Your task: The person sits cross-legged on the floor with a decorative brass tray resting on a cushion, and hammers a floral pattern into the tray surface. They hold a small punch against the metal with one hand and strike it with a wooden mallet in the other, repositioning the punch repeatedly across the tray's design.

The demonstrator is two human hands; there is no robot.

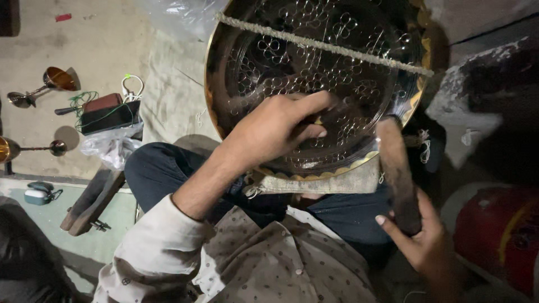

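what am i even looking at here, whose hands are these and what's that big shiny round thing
This is one picture from a camera worn on a person's head, looking down at their own lap. The big round thing is a shiny metal tray with looped patterns and a scalloped gold edge, propped on their knees over a cloth pad. A rough cord runs across it. The left hand presses a small tool, mostly hidden, against the tray. The right hand grips a dark wooden handle. On the floor to the side stand brass goblets.

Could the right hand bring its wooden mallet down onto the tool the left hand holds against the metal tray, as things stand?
Probably yes: the right hand holds the mallet beside the left hand, nothing between.
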